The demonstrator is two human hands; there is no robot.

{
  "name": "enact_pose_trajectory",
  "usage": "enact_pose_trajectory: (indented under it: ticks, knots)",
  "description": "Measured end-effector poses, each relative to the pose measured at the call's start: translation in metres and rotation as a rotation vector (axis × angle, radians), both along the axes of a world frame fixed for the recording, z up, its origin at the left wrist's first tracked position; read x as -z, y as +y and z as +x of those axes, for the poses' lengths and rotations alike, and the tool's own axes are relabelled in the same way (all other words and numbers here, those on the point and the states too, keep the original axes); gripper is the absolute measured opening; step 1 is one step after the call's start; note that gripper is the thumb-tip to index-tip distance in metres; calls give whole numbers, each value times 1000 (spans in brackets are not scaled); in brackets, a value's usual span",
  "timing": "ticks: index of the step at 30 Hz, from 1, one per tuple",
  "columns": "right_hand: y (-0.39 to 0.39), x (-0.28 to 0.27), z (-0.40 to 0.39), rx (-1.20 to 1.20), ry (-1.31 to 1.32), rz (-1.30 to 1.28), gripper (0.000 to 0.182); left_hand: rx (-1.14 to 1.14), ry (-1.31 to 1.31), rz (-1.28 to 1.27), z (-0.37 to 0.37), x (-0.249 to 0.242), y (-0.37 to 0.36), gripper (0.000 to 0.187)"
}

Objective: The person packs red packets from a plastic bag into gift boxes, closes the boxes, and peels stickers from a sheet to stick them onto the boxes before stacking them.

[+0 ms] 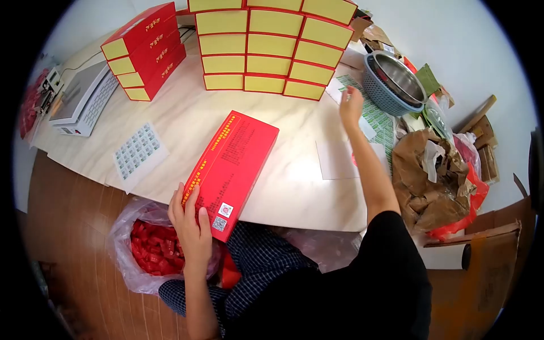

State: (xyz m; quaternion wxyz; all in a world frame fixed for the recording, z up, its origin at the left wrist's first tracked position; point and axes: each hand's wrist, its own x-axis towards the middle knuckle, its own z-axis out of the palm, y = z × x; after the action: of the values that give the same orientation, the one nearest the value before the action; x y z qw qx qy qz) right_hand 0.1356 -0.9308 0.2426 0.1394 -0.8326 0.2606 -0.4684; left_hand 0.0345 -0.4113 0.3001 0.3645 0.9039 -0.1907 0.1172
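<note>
Red box (232,170) lying flat on the pale marble table (187,119), long and rectangular, its near end hanging over the table's front edge. Lid covered with rows of small yellow print along the left side and fainter print across the middle; two small square code stickers near the near-right corner. Left hand (191,224) laid flat on the box's near-left corner, fingers spread and thumb along the short edge, gripping nothing. Right hand (351,105) stretched far past the box to the right, fingers pinched at a sheet of green labels (378,122); cannot tell whether a label is caught between them. Behind the box, a wall of stacked boxes (272,48) with yellow ends. Left of the box, a white sticker sheet (139,150). Below the box's near end, a clear bag of red packets (152,249) on the floor.
</note>
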Motion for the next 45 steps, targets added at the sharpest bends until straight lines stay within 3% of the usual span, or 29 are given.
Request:
enact_pose_trajectory:
  ticks: [2, 3, 5, 6, 9, 14, 17, 22, 28, 38, 45]
  knots:
    - [-36, 11, -1, 157, 208, -24, 41, 2, -10, 15, -1, 0, 0, 39]
    - [-49, 14, 0, 146, 204, -12, 41, -4, -16, 21, -1, 0, 0, 39]
    - [-69, 17, 9, 206, 457, 67, 59, -18, -12, 39, 0, -1, 0, 39]
    - [-76, 20, 15, 194, 454, 74, 59, -19, 2, 41, 0, -1, 0, 39]
    - [-89, 20, 26, 140, 613, 82, 82, -35, -14, 39, 1, 1, -1, 40]
    - [-88, 24, 34, 183, 638, 103, 85, -64, -23, 39, 0, 5, -4, 43]
    - [-95, 31, 35, 216, 529, 45, 77, -88, -38, 24, 0, 8, -6, 45]
    - [-99, 35, 37, 208, 404, -7, 41, -108, -62, -7, 3, 8, -9, 49]
    - [-95, 31, 38, 177, 363, -26, 22, -114, -61, -9, 4, 10, -10, 51]
    - [-77, 23, 36, -74, 184, -184, 16, -106, -89, -28, 5, 12, -9, 51]
    - [-65, 15, 33, -134, 93, 131, 27, -105, -86, -40, 5, 13, -8, 51]
